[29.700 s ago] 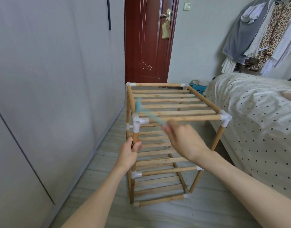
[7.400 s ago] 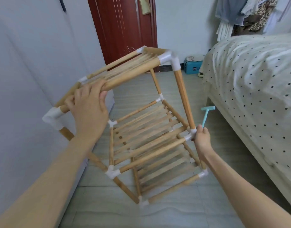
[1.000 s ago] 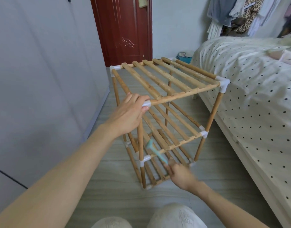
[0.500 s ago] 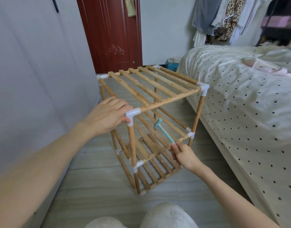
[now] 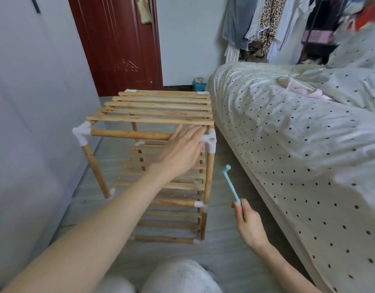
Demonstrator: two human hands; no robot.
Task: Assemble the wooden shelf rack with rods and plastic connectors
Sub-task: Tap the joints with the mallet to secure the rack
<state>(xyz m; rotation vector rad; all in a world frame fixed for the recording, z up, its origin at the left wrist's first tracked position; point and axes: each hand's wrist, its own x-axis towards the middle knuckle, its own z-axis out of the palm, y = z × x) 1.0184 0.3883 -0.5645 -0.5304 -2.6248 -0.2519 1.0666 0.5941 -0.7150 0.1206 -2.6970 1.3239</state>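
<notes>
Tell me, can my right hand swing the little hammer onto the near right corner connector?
Probably yes: the right hand holds the hammer in open air beside that connector, though left hand fingertips touch it.

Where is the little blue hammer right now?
The little blue hammer is in the right hand, low and right of centre in the head view, between the wooden rack and the dotted bed.

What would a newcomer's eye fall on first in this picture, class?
The wooden shelf rack stands mid-floor beside the dotted bed. The left hand rests flat on its near top rod by a white corner connector, while the right hand holds a small turquoise mallet.
</notes>
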